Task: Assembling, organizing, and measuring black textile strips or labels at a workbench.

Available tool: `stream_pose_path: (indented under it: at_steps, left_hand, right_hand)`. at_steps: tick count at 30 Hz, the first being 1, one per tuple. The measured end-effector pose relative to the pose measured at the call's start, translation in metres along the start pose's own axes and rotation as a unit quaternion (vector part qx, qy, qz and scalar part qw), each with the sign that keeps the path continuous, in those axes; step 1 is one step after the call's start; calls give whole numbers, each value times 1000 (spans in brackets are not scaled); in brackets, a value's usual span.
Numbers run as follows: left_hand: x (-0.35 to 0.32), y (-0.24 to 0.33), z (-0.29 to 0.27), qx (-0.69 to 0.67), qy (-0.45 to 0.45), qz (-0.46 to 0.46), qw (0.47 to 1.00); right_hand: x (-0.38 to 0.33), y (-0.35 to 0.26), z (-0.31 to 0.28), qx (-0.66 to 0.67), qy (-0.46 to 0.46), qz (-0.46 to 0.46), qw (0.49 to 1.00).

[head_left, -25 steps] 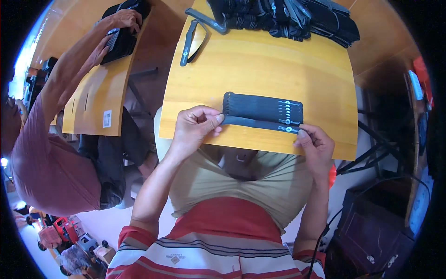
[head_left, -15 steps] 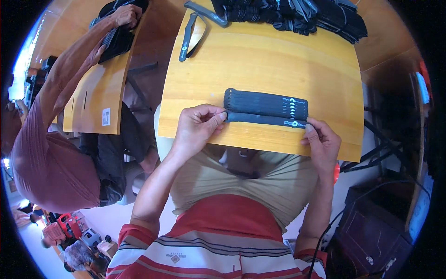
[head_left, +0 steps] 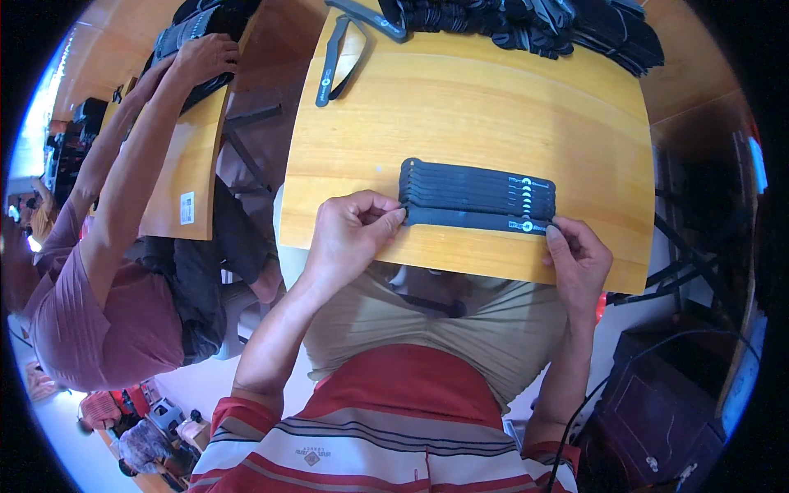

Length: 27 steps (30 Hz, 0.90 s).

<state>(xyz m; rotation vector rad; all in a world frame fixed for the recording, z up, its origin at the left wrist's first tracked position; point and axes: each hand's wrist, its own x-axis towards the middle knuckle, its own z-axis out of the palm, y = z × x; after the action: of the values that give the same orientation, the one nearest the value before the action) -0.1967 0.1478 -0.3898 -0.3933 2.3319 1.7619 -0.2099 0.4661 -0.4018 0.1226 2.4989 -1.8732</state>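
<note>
Several flat black straps with white print lie in an overlapping row, a fanned stack, near the front of the wooden table. The nearest strap runs straight along the stack's front edge. My left hand pinches its left end between thumb and fingers. At the strap's other end, my right hand holds the tip with thumb and forefinger, just past the white print. My fingertips hide both ends of this strap.
A looped loose strap and another strap lie at the back left. Bundled black straps line the far edge. To the left, a co-worker handles black bundles at a separate table. A dark cabinet stands at right.
My hands keep their grip on the nearest strap, which sits slightly closer against the stack. The view has shifted a little. The co-worker's hands have moved on the bundle at left.
</note>
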Motion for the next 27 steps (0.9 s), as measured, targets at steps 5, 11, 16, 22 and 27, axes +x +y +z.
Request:
stream_pose_path:
  at_steps: [5,11,16,22,27]
  left_hand:
    - [-2,4,-2,21,-9,-10,1000]
    - [-3,1,-3,27,-17,16,999]
    - [-7,6,-5,41,-15,6,999]
    - [-3,6,-6,33,-20,10,999]
    - [2,8,-4,50,-17,14,999]
  right_hand:
    - [1,-1,3,-10,21,-14,1000]
    - [1,-2,1,-27,3,-33,999]
    - [1,2,-2,-32,-10,-61,998]
    - [0,0,1,-24,0,-53,998]
    - [0,0,2,-25,13,-49,998]
